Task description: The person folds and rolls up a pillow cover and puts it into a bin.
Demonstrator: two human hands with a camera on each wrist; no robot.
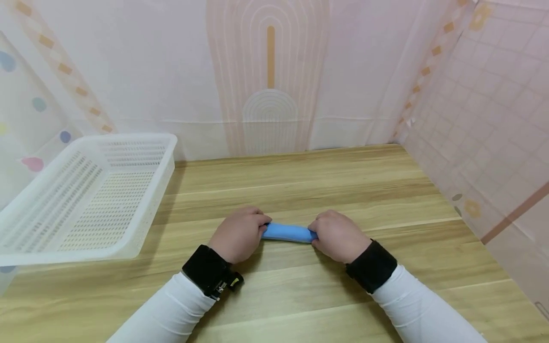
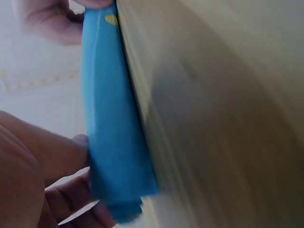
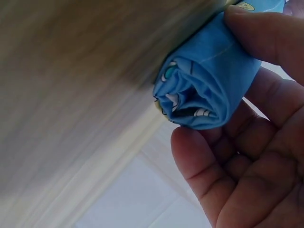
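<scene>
A rolled blue cloth point(image 1: 288, 232) lies on the wooden table point(image 1: 300, 186), held at both ends. My left hand point(image 1: 241, 232) grips its left end, fingers curled over it. My right hand point(image 1: 336, 234) grips its right end. In the left wrist view the blue roll point(image 2: 114, 118) runs along the table surface, with my thumb point(image 2: 57, 156) against it and the other hand point(image 2: 52, 21) at its far end. The right wrist view shows the roll's open end point(image 3: 202, 90), its folded layers visible, with my fingers point(image 3: 266, 33) curled round it.
A white perforated plastic basket point(image 1: 86, 200) stands at the table's left, tilted and hanging over the edge. Patterned pale sheets wall in the table at the back and right point(image 1: 484, 119). Bare wood lies behind the hands and at the front.
</scene>
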